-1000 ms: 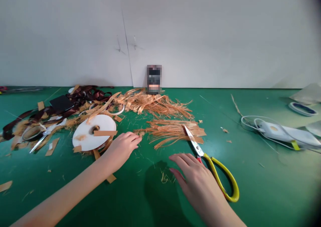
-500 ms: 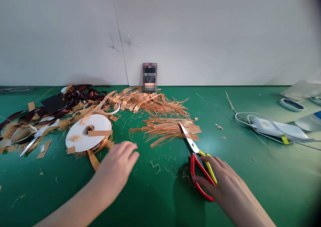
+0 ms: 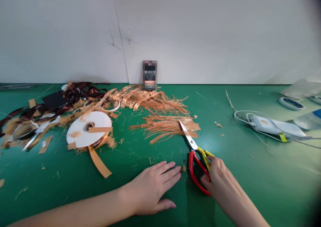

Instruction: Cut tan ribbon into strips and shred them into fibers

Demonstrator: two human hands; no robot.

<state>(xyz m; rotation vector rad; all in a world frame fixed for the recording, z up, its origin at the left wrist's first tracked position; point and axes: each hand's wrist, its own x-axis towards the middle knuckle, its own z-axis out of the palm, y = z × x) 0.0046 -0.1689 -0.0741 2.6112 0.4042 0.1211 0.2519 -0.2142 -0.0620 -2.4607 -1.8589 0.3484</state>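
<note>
Gripping scissors (image 3: 192,144), the right hand (image 3: 219,176) has narrowed; the left hand (image 3: 154,188), spread, moved rightward.

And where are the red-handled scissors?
In the head view, the scissors are right of centre, with the right hand at their handles and their tips over the nearer frayed strips.

No lettering, brand, number or sign can be read on your green table (image 3: 238,186). Ahead of you, the small dark panel (image 3: 149,75) upright by the white wall (image 3: 213,36) is masked in coarse squares, its face illegible. Marks around the pivot of your scissors (image 3: 192,144) are too small to make out; on your right, the yellow tag (image 3: 283,137) on the white block (image 3: 292,130) yields no legible words.
</note>
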